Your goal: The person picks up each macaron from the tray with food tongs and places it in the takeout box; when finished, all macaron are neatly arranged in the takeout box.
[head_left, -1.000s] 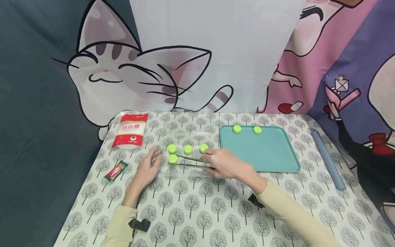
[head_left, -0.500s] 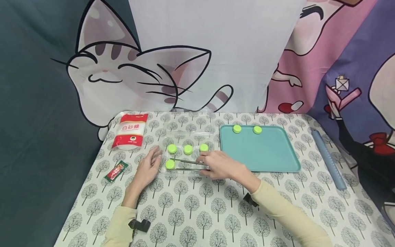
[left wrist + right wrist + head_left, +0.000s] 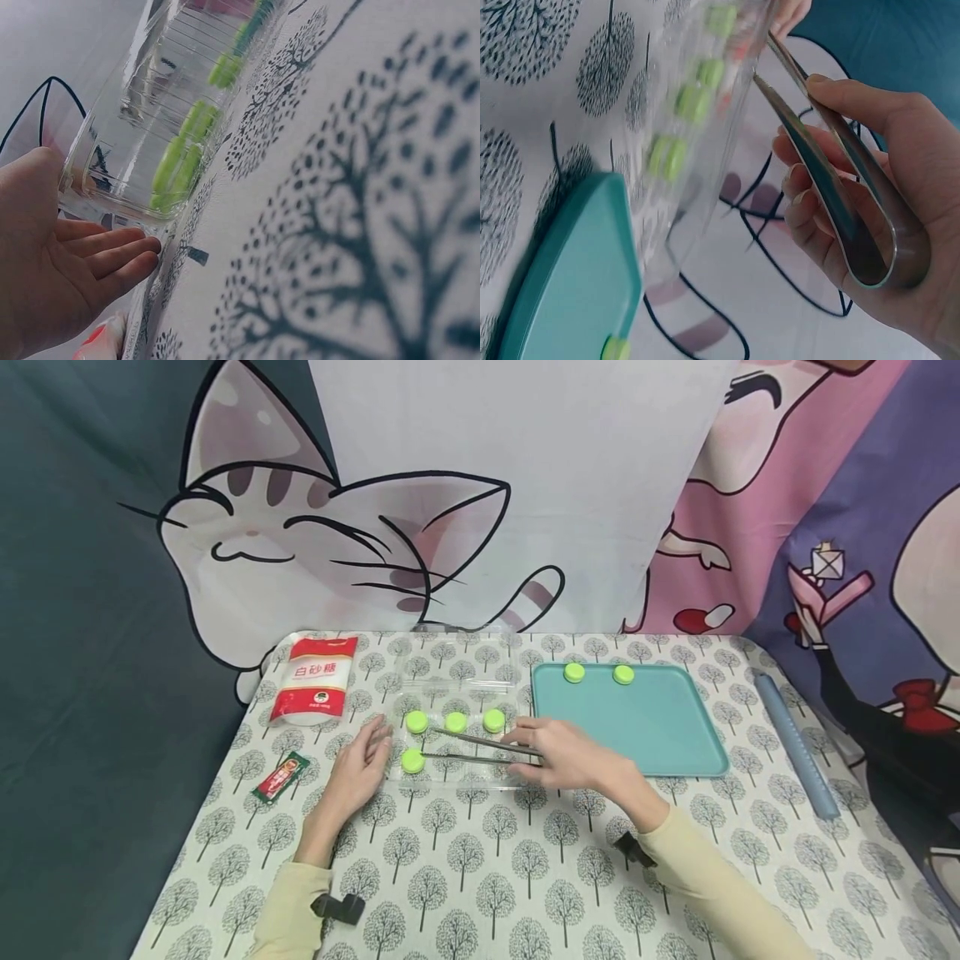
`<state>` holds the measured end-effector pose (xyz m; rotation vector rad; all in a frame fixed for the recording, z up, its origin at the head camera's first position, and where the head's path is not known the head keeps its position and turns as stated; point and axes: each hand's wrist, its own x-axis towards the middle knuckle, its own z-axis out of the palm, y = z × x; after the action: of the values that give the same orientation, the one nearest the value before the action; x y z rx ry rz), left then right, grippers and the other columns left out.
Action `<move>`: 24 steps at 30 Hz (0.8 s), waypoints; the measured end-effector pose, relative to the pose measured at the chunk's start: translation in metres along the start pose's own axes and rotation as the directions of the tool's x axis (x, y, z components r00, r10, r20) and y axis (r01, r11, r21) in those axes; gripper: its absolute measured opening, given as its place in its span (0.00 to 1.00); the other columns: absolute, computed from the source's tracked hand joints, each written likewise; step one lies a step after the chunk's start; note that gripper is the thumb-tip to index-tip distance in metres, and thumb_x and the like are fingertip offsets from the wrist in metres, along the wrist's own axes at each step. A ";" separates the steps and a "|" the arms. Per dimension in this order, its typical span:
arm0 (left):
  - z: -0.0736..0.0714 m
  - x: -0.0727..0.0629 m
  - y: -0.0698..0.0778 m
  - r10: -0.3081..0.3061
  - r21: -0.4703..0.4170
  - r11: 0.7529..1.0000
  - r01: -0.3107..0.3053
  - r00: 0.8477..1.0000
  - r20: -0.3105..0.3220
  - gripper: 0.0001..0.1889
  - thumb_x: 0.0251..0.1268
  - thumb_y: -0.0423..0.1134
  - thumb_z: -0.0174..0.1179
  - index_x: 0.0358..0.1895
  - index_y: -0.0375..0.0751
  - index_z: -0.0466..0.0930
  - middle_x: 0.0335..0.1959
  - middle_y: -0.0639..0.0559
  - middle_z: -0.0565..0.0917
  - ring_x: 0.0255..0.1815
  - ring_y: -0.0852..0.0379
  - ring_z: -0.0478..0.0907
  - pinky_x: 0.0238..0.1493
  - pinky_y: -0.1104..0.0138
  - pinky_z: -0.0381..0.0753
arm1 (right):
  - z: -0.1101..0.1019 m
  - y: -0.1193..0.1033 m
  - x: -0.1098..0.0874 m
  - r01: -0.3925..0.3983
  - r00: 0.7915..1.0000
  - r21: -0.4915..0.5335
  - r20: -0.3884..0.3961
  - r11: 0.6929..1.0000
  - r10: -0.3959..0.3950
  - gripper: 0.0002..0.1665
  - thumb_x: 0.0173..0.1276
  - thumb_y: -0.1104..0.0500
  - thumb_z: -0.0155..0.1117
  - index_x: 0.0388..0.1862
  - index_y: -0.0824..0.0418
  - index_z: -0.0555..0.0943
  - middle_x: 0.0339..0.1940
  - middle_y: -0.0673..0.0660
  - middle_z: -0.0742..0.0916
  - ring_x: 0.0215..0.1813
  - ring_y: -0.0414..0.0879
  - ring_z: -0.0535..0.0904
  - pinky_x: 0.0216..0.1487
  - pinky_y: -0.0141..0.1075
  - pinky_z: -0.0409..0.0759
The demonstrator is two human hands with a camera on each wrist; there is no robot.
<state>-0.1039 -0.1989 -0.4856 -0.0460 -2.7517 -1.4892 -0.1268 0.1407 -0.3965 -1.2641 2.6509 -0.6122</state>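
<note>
My right hand [image 3: 566, 753] holds metal tongs [image 3: 821, 184] over a clear plastic box [image 3: 453, 786]. The tongs' prongs stand apart with nothing between them, thumb on one prong and fingers along the other. Inside the box, a green macaron [image 3: 412, 761] lies at the front left, close to the prong tips. Behind it is a row of three more green macarons [image 3: 455, 722]. My left hand [image 3: 358, 770] rests at the box's left side, fingers extended; in the left wrist view its fingertips are right at the box's wall [image 3: 97, 176].
To the right lies a teal tray [image 3: 637, 727] with two green macarons [image 3: 574, 673] along its far edge. Further right is a blue textured rolling pin-like rod [image 3: 797, 747]. A red and white sugar bag [image 3: 315, 681] and small green-red packet [image 3: 281, 777] lie left.
The front-left macaron has shifted a little towards the front left and been let go. The right hand has drawn back to the right with the tongs. The left hand stays put.
</note>
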 end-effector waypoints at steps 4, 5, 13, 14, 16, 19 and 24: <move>0.000 0.000 0.000 0.000 -0.002 1.000 0.000 1.000 0.003 0.29 0.81 0.46 0.48 0.79 0.39 0.58 0.72 0.39 0.75 0.69 0.40 0.76 0.73 0.52 0.74 | -0.007 0.009 -0.012 -0.017 0.998 0.032 -0.052 0.999 0.018 0.23 0.69 0.55 0.68 0.59 0.66 0.82 0.46 0.57 0.87 0.29 0.36 0.75 0.37 0.30 0.84; 0.000 0.000 0.000 0.000 -0.002 1.000 0.000 1.000 0.004 0.30 0.81 0.46 0.48 0.79 0.39 0.58 0.72 0.39 0.74 0.69 0.40 0.76 0.73 0.52 0.74 | -0.009 0.012 -0.016 -0.030 0.997 0.036 -0.067 0.999 0.032 0.23 0.69 0.55 0.68 0.58 0.66 0.82 0.45 0.55 0.87 0.28 0.34 0.73 0.34 0.29 0.82; -0.001 -0.001 0.000 0.008 -0.006 1.000 -0.008 1.000 0.007 0.30 0.81 0.46 0.48 0.79 0.38 0.58 0.72 0.38 0.74 0.69 0.40 0.76 0.73 0.51 0.74 | -0.024 0.035 -0.040 -0.130 0.969 0.047 -0.205 0.990 0.137 0.21 0.66 0.59 0.71 0.56 0.67 0.83 0.38 0.55 0.85 0.28 0.40 0.75 0.26 0.27 0.77; -0.001 -0.001 0.000 0.009 -0.007 1.000 -0.009 1.000 0.006 0.30 0.81 0.46 0.48 0.79 0.38 0.58 0.72 0.38 0.74 0.69 0.40 0.76 0.73 0.51 0.74 | -0.025 0.038 -0.043 -0.143 0.963 0.045 -0.226 0.989 0.150 0.21 0.66 0.60 0.71 0.56 0.68 0.83 0.38 0.56 0.86 0.28 0.41 0.75 0.25 0.27 0.77; -0.001 0.000 -0.001 0.009 -0.004 1.000 -0.009 1.000 0.002 0.30 0.81 0.46 0.48 0.78 0.38 0.58 0.72 0.38 0.74 0.69 0.40 0.76 0.73 0.51 0.74 | -0.027 0.044 -0.049 -0.177 0.946 0.032 -0.269 0.984 0.179 0.22 0.65 0.60 0.72 0.56 0.68 0.83 0.38 0.58 0.86 0.29 0.40 0.75 0.26 0.28 0.77; 0.000 0.000 -0.002 0.007 0.002 1.000 -0.007 1.000 -0.004 0.29 0.81 0.46 0.48 0.78 0.38 0.59 0.71 0.38 0.74 0.68 0.39 0.76 0.73 0.51 0.74 | -0.029 0.052 -0.057 -0.223 0.917 0.016 -0.335 0.975 0.215 0.23 0.64 0.60 0.73 0.56 0.68 0.82 0.38 0.58 0.86 0.31 0.46 0.78 0.28 0.30 0.78; 0.000 0.000 -0.001 0.004 0.005 1.000 -0.004 1.000 0.003 0.29 0.81 0.45 0.48 0.79 0.38 0.58 0.72 0.38 0.74 0.69 0.39 0.76 0.73 0.50 0.73 | -0.027 0.065 -0.068 -0.279 0.873 0.010 -0.414 0.960 0.258 0.24 0.65 0.59 0.73 0.57 0.68 0.82 0.40 0.59 0.86 0.35 0.50 0.81 0.34 0.37 0.83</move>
<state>-0.1035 -0.1998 -0.4862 -0.0540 -2.7561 -1.4824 -0.1376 0.2378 -0.4023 -0.8170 3.1259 -0.8510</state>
